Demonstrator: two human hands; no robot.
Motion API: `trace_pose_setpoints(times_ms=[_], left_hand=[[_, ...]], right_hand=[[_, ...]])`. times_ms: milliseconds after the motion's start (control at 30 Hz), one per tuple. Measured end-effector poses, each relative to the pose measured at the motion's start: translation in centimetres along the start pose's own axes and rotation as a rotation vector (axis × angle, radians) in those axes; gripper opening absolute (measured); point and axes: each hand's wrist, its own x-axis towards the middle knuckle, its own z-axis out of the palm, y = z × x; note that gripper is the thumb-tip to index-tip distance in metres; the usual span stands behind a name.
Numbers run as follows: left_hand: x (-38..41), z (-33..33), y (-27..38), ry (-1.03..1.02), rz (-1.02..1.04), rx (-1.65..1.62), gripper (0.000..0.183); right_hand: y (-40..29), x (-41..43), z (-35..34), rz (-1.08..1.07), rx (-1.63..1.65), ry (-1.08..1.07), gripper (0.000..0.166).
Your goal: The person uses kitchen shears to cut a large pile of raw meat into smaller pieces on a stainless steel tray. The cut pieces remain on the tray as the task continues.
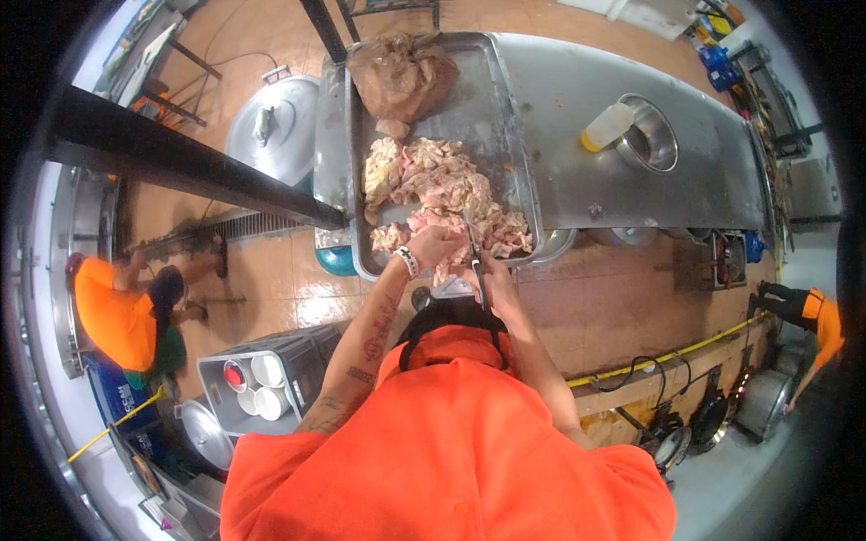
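A deep metal tray (487, 88) lies before me with a heap of pale pink raw meat pieces (453, 182) in it, possibly chicken. My left hand (438, 245) grips a piece of the meat at the tray's near edge. In my right hand (497, 280) is a pair of scissors (475, 253) with dark handles, its blades pointing away from me into the meat. Whether the blades are apart cannot be made out. A knotted brown plastic bag (402, 78) with contents sits in the tray's far left corner.
On the steel table (561, 74), a plastic container of yellow liquid (605, 127) leans against a metal bowl (653, 135). A dark post (203, 162) rises on the left, near a large lidded pot (274, 128). Orange-shirted people are at left (118, 314) and far right (827, 328).
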Motion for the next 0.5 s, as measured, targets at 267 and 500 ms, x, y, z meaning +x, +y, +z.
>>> trace_pose_setpoints(times_ms=[267, 500], left_hand=[[-0.6, -0.9, -1.3, -0.048, 0.004, -0.250, 0.031], [-1.8, -1.2, 1.6, 0.100, 0.002, -0.527, 0.034]], right_hand=[[-0.5, -0.8, 0.4, -0.125, -0.178, 0.026, 0.030], [-1.2, -0.7, 0.6, 0.099, 0.218, 0.022, 0.025]])
